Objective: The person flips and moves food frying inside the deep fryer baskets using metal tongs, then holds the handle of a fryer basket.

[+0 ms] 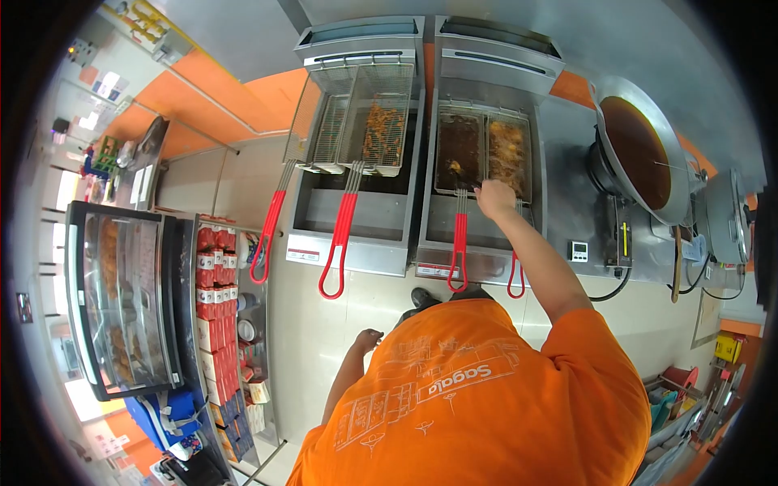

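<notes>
My right hand (496, 199) is closed on the dark handle of a utensil, whose end (456, 168) reaches into the oil of a fryer basket (459, 146). Beside it, a second basket holds yellow-orange food (507, 150) in bubbling oil. Red handles (459, 253) stick out over the fryer's front edge. My left hand (370, 338) hangs low at my left side, over the floor, with loosely curved fingers and nothing visible in it.
Two raised baskets, one with orange bits (384, 134), sit over the left fryer (348, 255). Right of the fryers are a small timer (579, 251) and a large pan of brown liquid (636, 150). A glass food cabinet (121, 300) and stacked red boxes (212, 312) stand at left.
</notes>
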`<state>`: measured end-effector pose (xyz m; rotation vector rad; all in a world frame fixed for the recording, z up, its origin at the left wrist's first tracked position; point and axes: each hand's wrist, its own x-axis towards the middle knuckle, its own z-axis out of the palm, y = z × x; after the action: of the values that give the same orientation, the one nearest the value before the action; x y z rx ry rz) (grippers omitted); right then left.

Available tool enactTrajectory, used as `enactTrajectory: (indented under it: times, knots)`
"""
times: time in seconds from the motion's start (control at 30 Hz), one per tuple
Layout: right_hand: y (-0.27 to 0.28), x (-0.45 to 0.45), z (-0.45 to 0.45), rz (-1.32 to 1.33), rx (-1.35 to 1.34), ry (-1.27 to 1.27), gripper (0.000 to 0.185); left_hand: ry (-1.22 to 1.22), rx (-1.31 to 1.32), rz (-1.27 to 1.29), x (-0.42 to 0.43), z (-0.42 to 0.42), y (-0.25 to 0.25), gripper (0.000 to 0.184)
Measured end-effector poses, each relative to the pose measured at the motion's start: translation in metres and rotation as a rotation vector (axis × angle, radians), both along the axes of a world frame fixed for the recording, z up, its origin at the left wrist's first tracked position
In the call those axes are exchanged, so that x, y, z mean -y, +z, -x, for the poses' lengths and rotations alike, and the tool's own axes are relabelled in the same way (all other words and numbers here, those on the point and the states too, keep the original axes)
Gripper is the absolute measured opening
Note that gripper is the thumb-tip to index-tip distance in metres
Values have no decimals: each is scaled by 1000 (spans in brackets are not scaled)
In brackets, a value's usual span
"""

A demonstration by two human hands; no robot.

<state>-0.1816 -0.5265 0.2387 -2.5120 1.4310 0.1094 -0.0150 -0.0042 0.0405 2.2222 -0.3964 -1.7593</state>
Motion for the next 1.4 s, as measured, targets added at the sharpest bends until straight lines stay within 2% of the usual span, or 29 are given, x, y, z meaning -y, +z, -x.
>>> enactTrajectory:
  times: [0.07,0.27,0.33,0.37,0.47,0.53,0.6,0.67,0.7,0.73,0.77,0.8,1.0,1.4]
  knots:
    - [1,1,-1,-13,1,-10,35,-32,5,36,-5,-5,-17,41]
    - [-11,17,4,-116,60,-175,38,-26,62,5,1,-3,-1,41]
    - [-6,26,11,-168,130,-238,41,-34,58,41,-8,-3,-16,42]
    - [5,29,19,-254,204,-246,47,-35,54,60,-15,-3,-26,42]
    - [-34,56,51,-408,504,-381,44,-45,52,83,-24,-1,-37,43]
    - [-1,53,60,-692,630,-557,37,-224,72,309,-53,-3,-93,43]
    - [6,66,79,-930,718,-710,35,-179,61,298,-62,3,-115,44]
    - [6,75,92,-1052,758,-832,34,-157,59,182,-51,7,-103,43]
    - [6,78,96,-1112,777,-898,35,-210,87,262,-58,9,-122,41]
    - [7,82,100,-1155,792,-920,34,-231,99,315,-50,10,-109,39]
    - [7,85,104,-1197,808,-946,34,-104,71,179,-42,14,-97,38]
    - [6,87,106,-1238,827,-974,34,18,42,41,-19,14,-54,37]
    - [6,96,104,-1318,866,-1012,34,104,31,118,-3,12,-58,37]
    - [-14,106,54,-1310,776,-1016,33,112,31,10,-13,18,-49,38]
